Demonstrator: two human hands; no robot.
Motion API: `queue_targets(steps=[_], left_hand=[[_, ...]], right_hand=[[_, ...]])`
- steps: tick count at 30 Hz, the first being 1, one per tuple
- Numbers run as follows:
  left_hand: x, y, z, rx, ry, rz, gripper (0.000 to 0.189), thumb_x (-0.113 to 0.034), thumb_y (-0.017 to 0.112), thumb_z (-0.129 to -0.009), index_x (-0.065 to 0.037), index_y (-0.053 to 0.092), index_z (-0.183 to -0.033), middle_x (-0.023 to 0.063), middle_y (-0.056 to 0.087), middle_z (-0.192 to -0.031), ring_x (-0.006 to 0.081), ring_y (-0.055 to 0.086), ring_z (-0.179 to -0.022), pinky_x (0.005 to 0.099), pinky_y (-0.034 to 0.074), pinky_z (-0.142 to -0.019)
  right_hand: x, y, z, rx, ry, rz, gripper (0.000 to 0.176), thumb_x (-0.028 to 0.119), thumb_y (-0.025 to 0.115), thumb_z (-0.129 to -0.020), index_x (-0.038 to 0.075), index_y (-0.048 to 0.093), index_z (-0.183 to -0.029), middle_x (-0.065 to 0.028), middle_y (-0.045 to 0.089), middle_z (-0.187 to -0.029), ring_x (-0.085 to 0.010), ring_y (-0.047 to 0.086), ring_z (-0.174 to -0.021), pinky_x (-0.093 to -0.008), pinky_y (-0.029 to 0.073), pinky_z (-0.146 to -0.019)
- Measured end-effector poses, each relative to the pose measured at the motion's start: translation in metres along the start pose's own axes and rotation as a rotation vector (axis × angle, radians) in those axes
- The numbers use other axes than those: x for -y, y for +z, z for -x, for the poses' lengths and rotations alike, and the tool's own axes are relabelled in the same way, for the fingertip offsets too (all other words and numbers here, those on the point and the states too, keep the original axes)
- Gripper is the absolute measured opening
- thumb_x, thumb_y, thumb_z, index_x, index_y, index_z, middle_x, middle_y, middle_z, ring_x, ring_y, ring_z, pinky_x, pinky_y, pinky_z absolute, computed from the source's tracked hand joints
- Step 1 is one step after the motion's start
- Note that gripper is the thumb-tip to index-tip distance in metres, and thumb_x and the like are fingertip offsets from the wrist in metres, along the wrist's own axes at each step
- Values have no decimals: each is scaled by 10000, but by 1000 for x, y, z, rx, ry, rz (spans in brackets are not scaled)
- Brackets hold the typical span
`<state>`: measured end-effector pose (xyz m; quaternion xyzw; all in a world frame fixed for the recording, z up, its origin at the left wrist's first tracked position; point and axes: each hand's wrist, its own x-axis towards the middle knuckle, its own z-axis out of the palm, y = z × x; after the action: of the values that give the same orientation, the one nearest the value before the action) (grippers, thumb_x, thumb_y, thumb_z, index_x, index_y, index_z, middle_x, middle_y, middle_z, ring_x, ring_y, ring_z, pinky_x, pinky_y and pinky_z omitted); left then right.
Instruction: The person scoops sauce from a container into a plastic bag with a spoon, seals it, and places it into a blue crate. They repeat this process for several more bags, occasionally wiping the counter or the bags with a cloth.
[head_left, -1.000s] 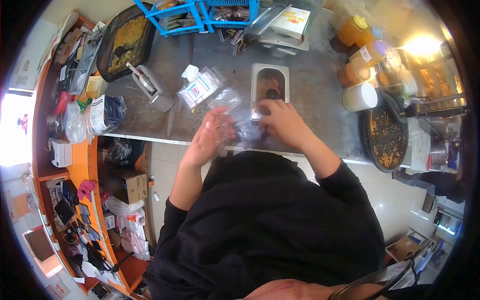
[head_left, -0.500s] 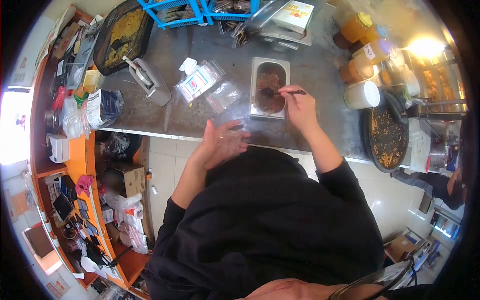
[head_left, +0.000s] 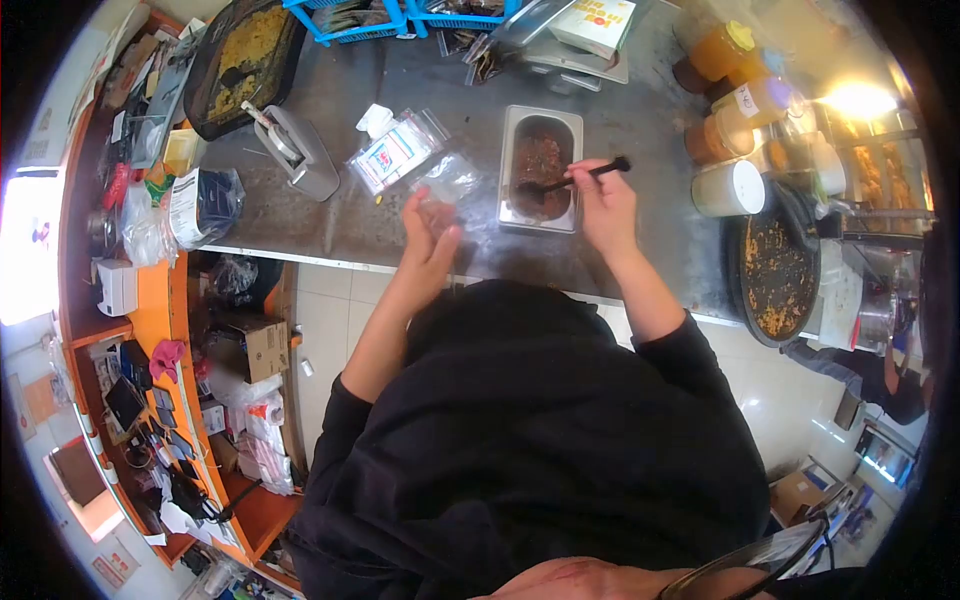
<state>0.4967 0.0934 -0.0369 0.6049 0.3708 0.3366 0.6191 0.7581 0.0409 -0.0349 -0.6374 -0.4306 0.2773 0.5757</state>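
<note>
A dark, crumbly reddish-brown food lies in a steel pan [head_left: 508,165] in front of me. My right hand [head_left: 608,212] grips a black spoon [head_left: 597,170] by its handle, and the spoon's bowl rests in the food. Left of the pan, my left hand [head_left: 428,245] is raised over the table edge with thumb and fingers around a small clear plastic bag [head_left: 438,214]; the bag's outline is faint. Just beyond that hand are another clear bag [head_left: 452,178] and a pack of zip bags with a printed label [head_left: 392,157].
A grey metal holder [head_left: 312,165] stands to the left, near a black tray of yellow food [head_left: 200,110]. Blue baskets [head_left: 345,22] and a scale with a box [head_left: 590,25] sit at the back. Jars [head_left: 728,188] and a round dark pan [head_left: 745,290] line the right.
My left hand has moved up and slightly left, closer to the bags, and turned. The spoon's handle now points further right and up, with its bowl still in the pan.
</note>
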Motion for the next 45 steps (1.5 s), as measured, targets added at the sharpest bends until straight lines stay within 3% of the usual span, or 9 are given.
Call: queue_targets(steps=[7, 13, 16, 19, 22, 28, 31, 35, 45], left_hand=[[-5, 20, -26, -115, 363, -954, 872, -152, 731, -808, 44, 119, -1397, 173, 411, -1298, 263, 446, -1166, 398, 355, -1002], [3, 31, -35, -278, 359, -325, 1058, -250, 848, -681, 55, 126, -1391, 188, 420, -1296, 302, 462, -1175, 426, 355, -1021], [1, 29, -32, -246, 276, -371, 1074, -254, 869, -647, 47, 162, -1397, 186, 410, -1320, 311, 460, -1195, 422, 353, -1034], [-4, 25, -29, -241, 222, -749, 851, -276, 866, -621, -86, 436, -1330, 221, 333, -1427, 399, 346, -1302, 479, 302, -1069], [-1, 25, -32, -244, 191, -636, 724, -281, 871, -610, -149, 549, -1244, 234, 287, -1455, 409, 308, -1323, 488, 296, -1073], [-3, 30, -37, -258, 225, -255, 1070, -238, 898, -600, 56, 238, -1388, 177, 482, -1284, 319, 524, -1142, 416, 389, -1011], [-9, 31, -39, -249, 169, -235, 1114, -251, 901, -594, 52, 196, -1401, 185, 481, -1285, 323, 487, -1179, 435, 371, -1022], [-33, 36, -38, -267, 281, -757, 1157, -285, 903, -584, 36, 162, -1412, 151, 507, -1266, 330, 413, -1236, 460, 321, -1046], [-59, 66, -60, -195, 477, -792, 1116, -319, 892, -581, 47, 228, -1400, 106, 619, -1108, 346, 531, -1099, 462, 307, -1017]], right_hand=[[4, 2, 7, -102, 116, -183, 125, 84, 554, -950, -8, 607, -1015, -84, 678, -915, -130, 640, -815, -260, 511, -745], [-10, 2, 18, -161, 120, -219, 141, 84, 559, -952, -19, 590, -1044, -84, 669, -942, -133, 641, -841, -253, 502, -771], [-11, 8, 29, -124, 107, -317, 144, 95, 553, -958, -19, 587, -1040, -92, 661, -943, -140, 638, -831, -264, 505, -767], [-5, 2, 22, -220, 160, -337, 156, 111, 543, -966, -21, 580, -1041, -92, 652, -925, -148, 636, -815, -271, 506, -764], [-9, 10, 29, -153, 151, -304, 172, 126, 535, -971, -22, 568, -1052, -91, 643, -910, -160, 635, -804, -279, 507, -764], [-15, -7, 14, -280, 431, -627, 167, 123, 548, -961, -13, 558, -1058, -102, 634, -918, -199, 636, -794, -312, 524, -765], [-18, -12, 9, -336, 502, -664, 172, 129, 564, -951, -8, 562, -1055, -101, 633, -918, -201, 631, -793, -325, 532, -778], [-4, -21, -2, -350, 372, -658, 165, 141, 580, -943, 15, 574, -1049, -84, 620, -980, -175, 614, -860, -315, 536, -775], [84, -39, -34, -237, -122, -561, 150, 117, 557, -953, -4, 566, -1041, -101, 615, -925, -154, 593, -775, -292, 526, -717]])
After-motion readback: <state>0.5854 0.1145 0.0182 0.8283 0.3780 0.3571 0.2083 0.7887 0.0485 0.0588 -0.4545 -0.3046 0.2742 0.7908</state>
